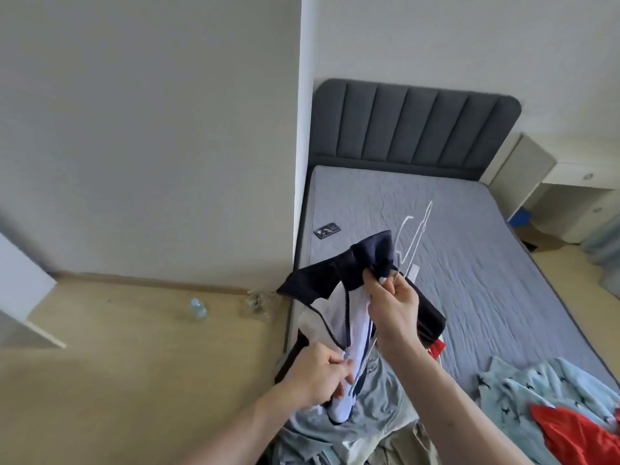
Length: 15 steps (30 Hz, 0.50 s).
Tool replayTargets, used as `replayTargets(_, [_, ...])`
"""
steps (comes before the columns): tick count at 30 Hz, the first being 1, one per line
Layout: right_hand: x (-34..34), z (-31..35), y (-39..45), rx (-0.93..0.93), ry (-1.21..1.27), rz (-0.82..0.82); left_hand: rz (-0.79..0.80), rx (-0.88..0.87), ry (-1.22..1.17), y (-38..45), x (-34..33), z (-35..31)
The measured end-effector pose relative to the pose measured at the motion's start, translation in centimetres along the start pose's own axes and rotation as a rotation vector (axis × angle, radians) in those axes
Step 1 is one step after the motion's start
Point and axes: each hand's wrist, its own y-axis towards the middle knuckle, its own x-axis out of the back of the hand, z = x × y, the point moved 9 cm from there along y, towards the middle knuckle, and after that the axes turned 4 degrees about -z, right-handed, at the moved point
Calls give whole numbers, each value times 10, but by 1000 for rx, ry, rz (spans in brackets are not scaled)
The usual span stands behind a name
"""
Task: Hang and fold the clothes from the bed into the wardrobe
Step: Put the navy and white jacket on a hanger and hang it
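A navy and white zip jacket (330,280) hangs in the air over the bed's left edge. My right hand (392,305) pinches its collar together with a thin white wire hanger (414,236), whose hook points up and away. Lower down, my left hand (317,375) pinches the jacket's zipper at the bottom of the open front. Under the jacket on the grey mattress (469,263) lies a pale blue-grey garment (379,407). At the lower right are a light blue patterned garment (536,394) and a red one (577,434).
A dark phone (327,230) lies on the mattress near the padded grey headboard (412,125). A plastic bottle (198,308) stands on the wooden floor by the wall. A white panel edge (30,303) is at the far left, a white desk (570,182) at the right.
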Motion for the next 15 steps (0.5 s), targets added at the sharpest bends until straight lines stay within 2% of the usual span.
replayTargets(4, [2, 2, -9, -38, 45, 130, -65, 109, 81, -19, -13, 40])
replayTargets(6, [4, -1, -16, -42, 9, 217, -183, 150, 80, -29, 3, 54])
replayTargets(8, [4, -6, -25, -68, -39, 300, -359, 202, 1, -38, 30, 60])
replayTargets(10, [1, -8, -34, -96, -71, 365, -466, 303, -175, -40, 52, 68])
replayTargets(12, [-6, -6, -42, -109, -84, 438, -450, 511, -407, -41, 56, 85])
replayTargets(15, [-20, 0, -55, -116, -90, 546, -233, 705, -672, -40, 32, 106])
